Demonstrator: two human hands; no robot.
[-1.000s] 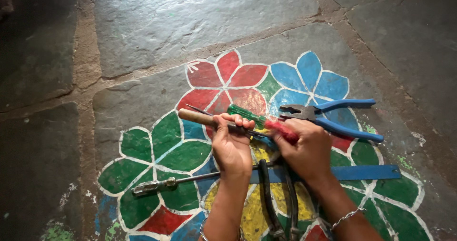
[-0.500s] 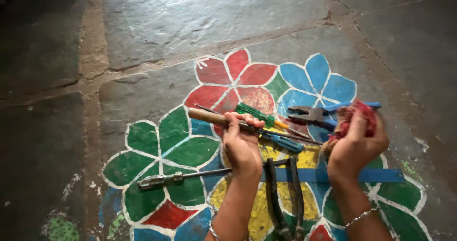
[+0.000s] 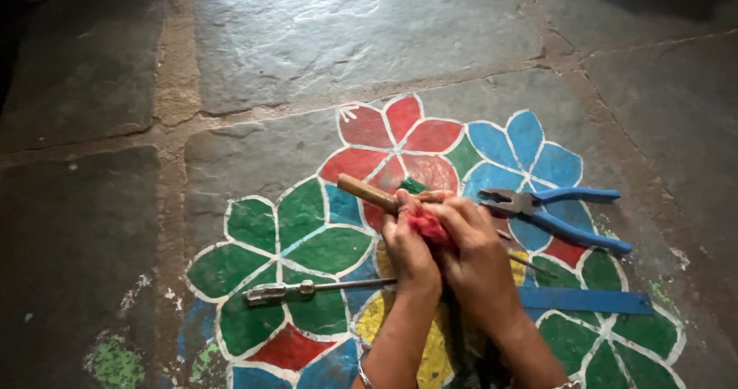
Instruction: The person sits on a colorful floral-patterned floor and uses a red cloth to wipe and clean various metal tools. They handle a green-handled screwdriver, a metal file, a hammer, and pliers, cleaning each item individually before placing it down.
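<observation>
No containers here, only tools on painted stone floor [image 3: 307,43]. At centre frame, left hand [image 3: 411,251] closed around brown wooden tool handle [image 3: 367,193], which slants toward upper left. Right hand [image 3: 477,254] just beside, pinching red crumpled cloth [image 3: 425,225] against it. Blue-handled pliers [image 3: 553,208] at right, blue flat strip [image 3: 588,300] below, long metal rod [image 3: 307,289] at lower left.

A home courtyard or doorstep floor is showing here: large grey stone slabs with sandy mortar joints [image 3: 173,74] are lying all around, and a hand-painted flower pattern in red, blue, green and yellow with white outlines [image 3: 384,204] is spreading from the centre toward six o'clock. Hand tools are resting on it: blue-handled steel pliers [image 3: 553,208] at three o'clock, a slim metal tool [image 3: 307,289] at seven o'clock.
</observation>
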